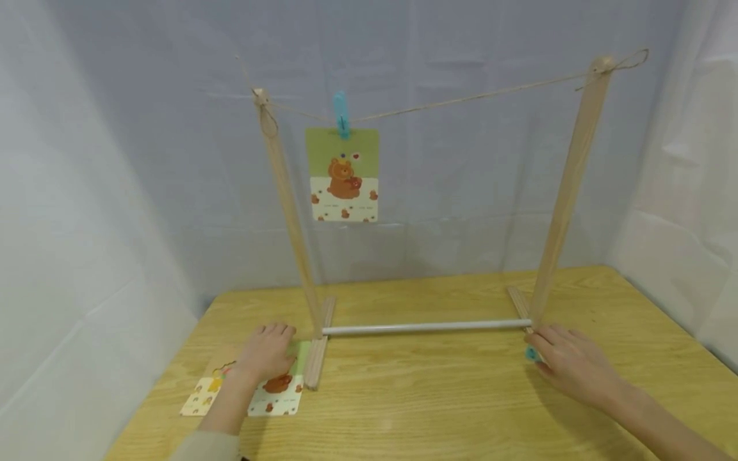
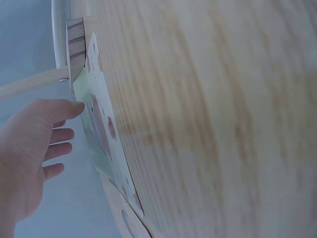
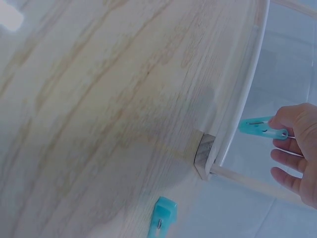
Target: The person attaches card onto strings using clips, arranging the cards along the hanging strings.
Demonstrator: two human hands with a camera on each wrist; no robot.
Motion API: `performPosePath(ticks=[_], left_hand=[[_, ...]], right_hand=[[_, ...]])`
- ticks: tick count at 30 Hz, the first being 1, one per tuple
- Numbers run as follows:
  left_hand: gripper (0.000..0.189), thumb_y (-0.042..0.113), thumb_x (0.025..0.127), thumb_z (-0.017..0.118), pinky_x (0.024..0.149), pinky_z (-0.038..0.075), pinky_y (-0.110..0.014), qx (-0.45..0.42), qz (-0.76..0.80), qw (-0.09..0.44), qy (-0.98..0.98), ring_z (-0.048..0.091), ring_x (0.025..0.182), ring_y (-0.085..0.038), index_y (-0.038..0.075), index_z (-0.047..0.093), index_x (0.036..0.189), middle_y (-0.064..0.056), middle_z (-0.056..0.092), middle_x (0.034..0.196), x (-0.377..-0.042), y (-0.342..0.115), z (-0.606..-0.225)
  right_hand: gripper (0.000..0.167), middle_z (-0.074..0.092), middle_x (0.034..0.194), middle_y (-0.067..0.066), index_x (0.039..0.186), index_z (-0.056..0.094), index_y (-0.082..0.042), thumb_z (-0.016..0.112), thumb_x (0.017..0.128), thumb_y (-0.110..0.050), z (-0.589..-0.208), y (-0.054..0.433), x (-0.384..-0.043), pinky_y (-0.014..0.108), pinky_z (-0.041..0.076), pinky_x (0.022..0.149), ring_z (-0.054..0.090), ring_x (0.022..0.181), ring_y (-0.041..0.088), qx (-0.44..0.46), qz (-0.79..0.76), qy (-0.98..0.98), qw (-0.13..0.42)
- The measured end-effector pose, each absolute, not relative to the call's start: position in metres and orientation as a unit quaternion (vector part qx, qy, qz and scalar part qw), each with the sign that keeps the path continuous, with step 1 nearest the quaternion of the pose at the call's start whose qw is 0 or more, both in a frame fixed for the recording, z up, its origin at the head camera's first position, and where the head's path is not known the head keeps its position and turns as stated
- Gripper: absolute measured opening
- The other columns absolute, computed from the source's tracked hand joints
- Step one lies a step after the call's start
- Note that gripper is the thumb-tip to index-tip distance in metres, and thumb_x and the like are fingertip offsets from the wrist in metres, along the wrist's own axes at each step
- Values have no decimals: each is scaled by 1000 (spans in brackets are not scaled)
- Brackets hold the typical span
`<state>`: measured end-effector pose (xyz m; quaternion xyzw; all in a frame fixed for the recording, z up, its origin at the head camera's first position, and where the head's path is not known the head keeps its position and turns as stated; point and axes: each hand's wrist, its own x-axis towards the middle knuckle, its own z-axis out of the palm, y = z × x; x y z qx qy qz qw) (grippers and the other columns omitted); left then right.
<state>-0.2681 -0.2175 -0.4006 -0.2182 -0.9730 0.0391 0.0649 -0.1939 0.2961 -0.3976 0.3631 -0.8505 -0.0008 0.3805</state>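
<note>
My right hand (image 1: 571,365) pinches a teal clothespin (image 3: 260,128) between thumb and forefinger, near the right foot of the wooden stand. A second teal clothespin (image 3: 162,218) lies on the table in the right wrist view. My left hand (image 1: 266,353) hovers over two cards by the left foot, fingers loosely bent and holding nothing. Under it is a green and white bear card (image 1: 277,404), partly covered by the hand; the thumb tip is right at it in the left wrist view. A cream and tan card (image 1: 198,397) lies to its left.
Two wooden posts (image 1: 288,211) stand on feet joined by a white rod (image 1: 426,327). A sagging twine (image 1: 450,101) links their tops. From it hangs another bear card (image 1: 346,208), clipped by a blue clothespin (image 1: 341,112). White cloth surrounds the wooden table (image 1: 415,397).
</note>
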Motion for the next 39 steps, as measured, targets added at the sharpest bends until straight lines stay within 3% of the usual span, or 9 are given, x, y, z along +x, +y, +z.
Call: performPosePath(ticks=[5,9,12,15,18,19,22,31,39], left_hand=[[52,23,82,66,98,32,-55,-203,33,47,-978,46,117,-40,-6,52,122,-23,52,123,-268,-218,-402],[51,24,82,66,98,32,-55,-198,31,47,-979,46,116,-40,-6,52,122,-23,53,123,-268,-219,-405],[50,22,82,65,98,32,-56,-195,22,43,-980,46,116,-41,-6,53,121,-23,53,122,-266,-218,-405],[49,21,82,65,98,31,-57,-190,6,31,-981,46,116,-42,-5,53,121,-23,54,121,-264,-218,-404],[48,20,82,64,98,31,-58,-185,-10,23,-982,46,116,-42,-4,53,122,-23,54,122,-263,-217,-404],[48,20,82,64,98,31,-58,-184,-15,21,-983,47,116,-42,-4,53,122,-22,55,122,-263,-217,-404],[47,20,81,63,98,32,-57,-184,-18,20,-982,49,114,-41,-2,55,121,-21,56,120,-263,-217,-405],[45,19,80,65,98,31,-58,-183,-25,17,-983,49,113,-42,-2,56,120,-21,57,119,-268,-218,-407],[45,18,79,67,94,33,-58,-186,-30,25,-982,49,111,-43,-6,57,116,-24,57,116,-272,-221,-404]], right_hand=[[65,60,84,9,91,61,1,11,97,-40,-398,296,-194,34,47,50,59,72,26,365,-1,-852,375],[31,60,86,9,93,61,0,51,90,-29,-397,298,-194,33,49,51,59,74,26,376,3,-852,365],[28,60,87,9,94,61,0,62,80,-24,-397,299,-194,33,50,52,60,75,26,382,6,-851,361],[39,60,85,7,92,61,-1,43,95,-35,-399,299,-195,32,49,51,59,73,24,382,5,-849,366],[45,59,84,6,91,61,-2,37,97,-40,-401,299,-195,30,48,51,59,71,23,386,16,-847,366],[53,58,84,5,90,61,-3,26,98,-42,-401,299,-195,29,48,50,59,71,22,385,16,-847,367],[47,58,84,5,91,61,-2,32,97,-39,-403,301,-194,28,47,50,58,71,22,391,25,-845,364],[60,58,84,5,90,60,-3,15,97,-42,-406,298,-194,29,47,50,58,72,22,384,24,-845,371],[61,57,84,4,91,61,-3,15,96,-43,-407,296,-195,29,47,51,58,72,21,379,21,-851,363]])
